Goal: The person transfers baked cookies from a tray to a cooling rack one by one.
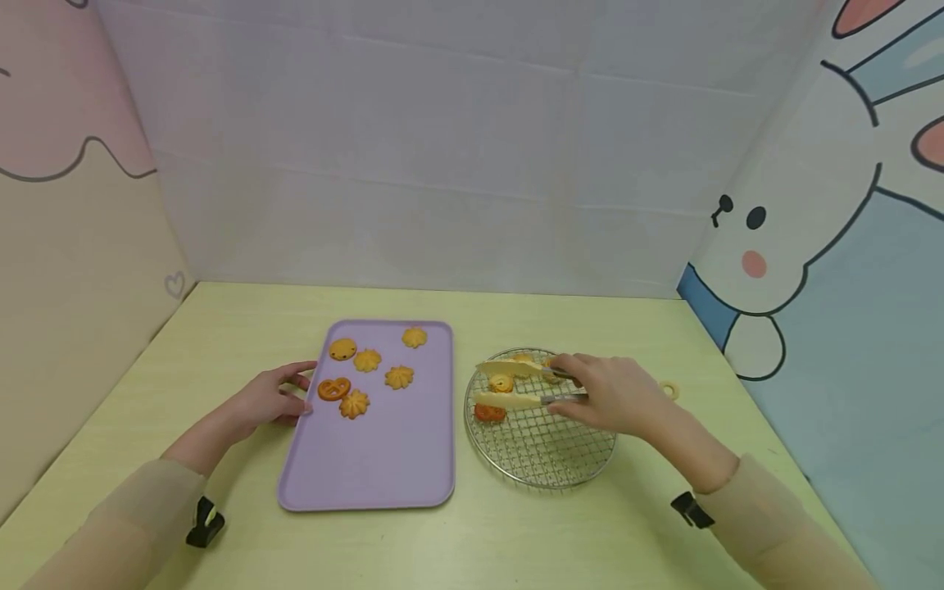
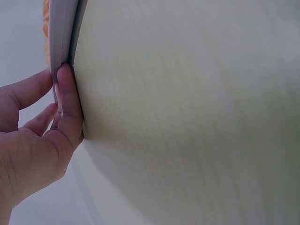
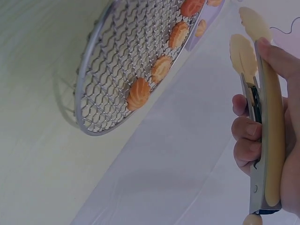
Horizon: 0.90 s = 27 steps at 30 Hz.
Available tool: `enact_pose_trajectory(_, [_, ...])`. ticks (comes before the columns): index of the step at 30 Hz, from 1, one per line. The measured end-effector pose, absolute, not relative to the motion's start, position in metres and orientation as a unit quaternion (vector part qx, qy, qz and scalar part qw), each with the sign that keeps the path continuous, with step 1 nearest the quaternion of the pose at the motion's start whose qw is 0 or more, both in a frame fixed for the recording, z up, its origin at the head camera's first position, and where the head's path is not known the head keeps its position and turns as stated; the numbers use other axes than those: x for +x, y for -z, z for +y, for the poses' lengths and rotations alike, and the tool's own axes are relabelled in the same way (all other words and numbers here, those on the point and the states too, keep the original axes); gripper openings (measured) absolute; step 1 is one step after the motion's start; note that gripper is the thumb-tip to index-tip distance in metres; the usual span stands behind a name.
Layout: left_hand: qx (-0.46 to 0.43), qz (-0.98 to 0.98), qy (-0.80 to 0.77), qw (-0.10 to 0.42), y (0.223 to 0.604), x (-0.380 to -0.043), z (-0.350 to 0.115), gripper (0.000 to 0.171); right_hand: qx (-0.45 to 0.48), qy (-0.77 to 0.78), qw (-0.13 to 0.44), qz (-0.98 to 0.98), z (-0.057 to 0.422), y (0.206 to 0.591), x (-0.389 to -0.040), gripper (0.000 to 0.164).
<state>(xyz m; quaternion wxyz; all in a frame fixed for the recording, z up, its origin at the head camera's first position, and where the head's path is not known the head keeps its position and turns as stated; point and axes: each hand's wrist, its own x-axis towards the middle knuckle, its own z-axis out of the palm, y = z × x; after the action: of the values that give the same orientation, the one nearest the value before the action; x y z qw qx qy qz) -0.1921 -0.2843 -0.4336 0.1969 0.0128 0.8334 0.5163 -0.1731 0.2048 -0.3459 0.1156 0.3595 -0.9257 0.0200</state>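
Entry, far left: my left hand (image 1: 273,397) is pinching the tray (image 1: 383,463) by its left edge, fingers narrowed about the rim; whether that edge is lifting I cannot tell. The tray, one, lavender, is lying on the table (image 1: 383,557); I am judging it light, stiff and smooth, best taken by its raised rim. The biscuits are looking light, dry and brittle, liable to skid there, best held gently by their sides. Six are lying on the tray: one pretzel (image 1: 334,389) near the left edge; one round biscuit (image 1: 342,349) near the far left corner; four flower-shaped biscuits (image 1: 354,404), two toward the left edge, one farther right, one by the far edge toward its right corner. Next right: wire rack (image 1: 542,459), one, round, probably rigid, its mesh likely catching crumbs. Four pieces are lying on it: one red-brown piece (image 1: 490,413) by the left rim, then three swirled biscuits (image 3: 138,93) following round to the far rim. Above them, tongs (image 1: 509,401), one pair, are standing spread, nothing between the tips. Far right: my right hand (image 1: 619,393) is gripping those tongs, fingers curling about the handles.
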Motion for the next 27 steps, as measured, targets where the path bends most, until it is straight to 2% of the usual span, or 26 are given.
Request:
enact_pose_trajectory(11, [0.014,0.833,-0.515,0.2,0.43,-0.19,-0.283,0.076,0.364,-0.013,0.112,-0.925,0.18,0.329,-0.181,0.056])
enact_pose_trajectory(18, [0.014,0.834,-0.514,0.2,0.43,-0.189,-0.283,0.076,0.373,-0.02,0.123,-0.919,0.164,0.329,-0.187,0.054])
enact_pose_trajectory(27, [0.009,0.836,-0.512,0.197,0.431,-0.191,-0.283,0.077,0.375,-0.028,0.107,-0.92,0.142,0.336,-0.2,0.052])
